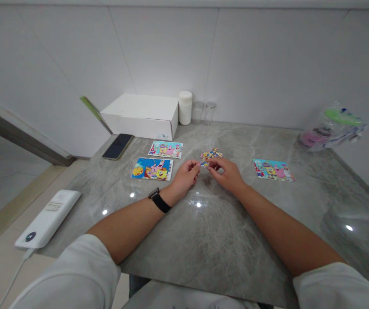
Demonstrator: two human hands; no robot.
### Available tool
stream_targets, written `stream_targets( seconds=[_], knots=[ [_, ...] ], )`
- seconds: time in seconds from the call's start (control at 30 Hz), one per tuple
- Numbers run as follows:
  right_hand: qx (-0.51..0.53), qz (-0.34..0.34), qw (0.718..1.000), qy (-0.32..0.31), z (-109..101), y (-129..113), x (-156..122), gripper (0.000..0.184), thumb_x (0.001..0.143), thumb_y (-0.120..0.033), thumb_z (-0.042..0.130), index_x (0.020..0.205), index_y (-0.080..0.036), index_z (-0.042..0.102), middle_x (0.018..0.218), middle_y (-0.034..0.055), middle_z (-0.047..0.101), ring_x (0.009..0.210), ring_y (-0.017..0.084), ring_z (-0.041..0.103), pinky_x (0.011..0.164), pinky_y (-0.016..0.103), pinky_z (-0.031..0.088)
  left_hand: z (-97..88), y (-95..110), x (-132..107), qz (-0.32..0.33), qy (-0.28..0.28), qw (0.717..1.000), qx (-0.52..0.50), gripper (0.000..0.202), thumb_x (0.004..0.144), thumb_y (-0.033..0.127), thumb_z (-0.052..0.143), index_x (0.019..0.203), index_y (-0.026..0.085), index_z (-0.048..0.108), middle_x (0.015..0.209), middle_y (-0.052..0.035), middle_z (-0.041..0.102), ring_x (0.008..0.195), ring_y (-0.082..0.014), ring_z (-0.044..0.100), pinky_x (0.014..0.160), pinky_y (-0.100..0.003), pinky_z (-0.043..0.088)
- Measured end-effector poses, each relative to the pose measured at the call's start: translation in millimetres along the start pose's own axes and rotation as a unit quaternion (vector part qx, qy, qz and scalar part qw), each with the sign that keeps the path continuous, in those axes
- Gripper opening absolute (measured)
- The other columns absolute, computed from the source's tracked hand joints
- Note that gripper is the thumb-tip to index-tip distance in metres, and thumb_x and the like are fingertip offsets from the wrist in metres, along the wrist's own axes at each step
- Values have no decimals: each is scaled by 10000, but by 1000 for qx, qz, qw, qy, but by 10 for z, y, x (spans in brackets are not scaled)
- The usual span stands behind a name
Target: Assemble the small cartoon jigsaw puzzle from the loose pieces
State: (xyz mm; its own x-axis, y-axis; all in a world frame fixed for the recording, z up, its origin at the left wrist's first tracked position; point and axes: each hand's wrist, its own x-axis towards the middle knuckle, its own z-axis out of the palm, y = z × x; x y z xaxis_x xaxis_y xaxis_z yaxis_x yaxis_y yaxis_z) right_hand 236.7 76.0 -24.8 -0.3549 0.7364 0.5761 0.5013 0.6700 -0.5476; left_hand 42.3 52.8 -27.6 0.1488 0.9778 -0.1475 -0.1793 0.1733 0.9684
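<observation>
Close together over the middle of the table, my left hand (187, 175) and my right hand (225, 172) are both closed, thumbs and fingers pinched. Between their fingertips is a small joined bit of jigsaw puzzle pieces (204, 164), which both hands grip; how many pieces it has is too small to tell. Just beyond the fingers lies a little pile of loose puzzle pieces (213, 153), yellow, blue and red. Left of my left hand, a blue cartoon picture card (152, 168) lies flat, with a pink and light-blue cartoon card (165, 149) behind it. Another cartoon card (273, 170) rests to the right of my right hand.
Along the wall stand a white box (139, 116), a white bottle (185, 108) and two clear glass jars (204, 112). A dark phone (118, 146) and a white power bank (48, 219) with a cable lie at left. A plastic bag (334, 128) sits at the grey table's (210, 240) back right corner.
</observation>
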Motion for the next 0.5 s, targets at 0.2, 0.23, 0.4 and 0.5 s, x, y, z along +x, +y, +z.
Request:
stream_targets(
  seconds=[0.2, 0.23, 0.4, 0.5],
  knots=[
    [3, -19, 1000, -12, 14, 28, -2, 213, 950, -282, 672, 1153, -256, 731, 978, 58, 772, 805, 194, 712, 727, 338, 595, 7, -20, -9, 13, -13, 999, 50, 246, 951, 418, 670, 956, 183, 596, 654, 70, 503, 466, -53, 409, 434, -179, 294],
    [2, -21, 1000, -11, 14, 32, -3, 203, 948, -284, 676, 1140, -254, 732, 975, 60, 771, 798, 195, 712, 724, 340, 595, 8, -21, -11, 14, -12, 998, 54, 235, 956, 408, 661, 952, 182, 596, 651, 69, 503, 466, -53, 408, 439, -179, 299],
    [-7, -20, 1000, -11, 16, 40, -10, 192, 945, -292, 685, 1127, -247, 731, 958, 62, 768, 796, 201, 712, 726, 343, 593, 12, -3, -29, 9, -8, 999, 51, 219, 963, 393, 647, 950, 181, 595, 649, 66, 512, 457, -52, 398, 441, -183, 297],
    [-9, -19, 1000, -11, 19, 44, -10, 191, 943, -291, 688, 1124, -247, 730, 953, 60, 769, 797, 202, 712, 722, 342, 592, 18, 5, -40, 5, -6, 999, 35, 243, 946, 411, 676, 947, 181, 596, 680, 58, 528, 472, -52, 418, 436, -181, 294]
  ],
)
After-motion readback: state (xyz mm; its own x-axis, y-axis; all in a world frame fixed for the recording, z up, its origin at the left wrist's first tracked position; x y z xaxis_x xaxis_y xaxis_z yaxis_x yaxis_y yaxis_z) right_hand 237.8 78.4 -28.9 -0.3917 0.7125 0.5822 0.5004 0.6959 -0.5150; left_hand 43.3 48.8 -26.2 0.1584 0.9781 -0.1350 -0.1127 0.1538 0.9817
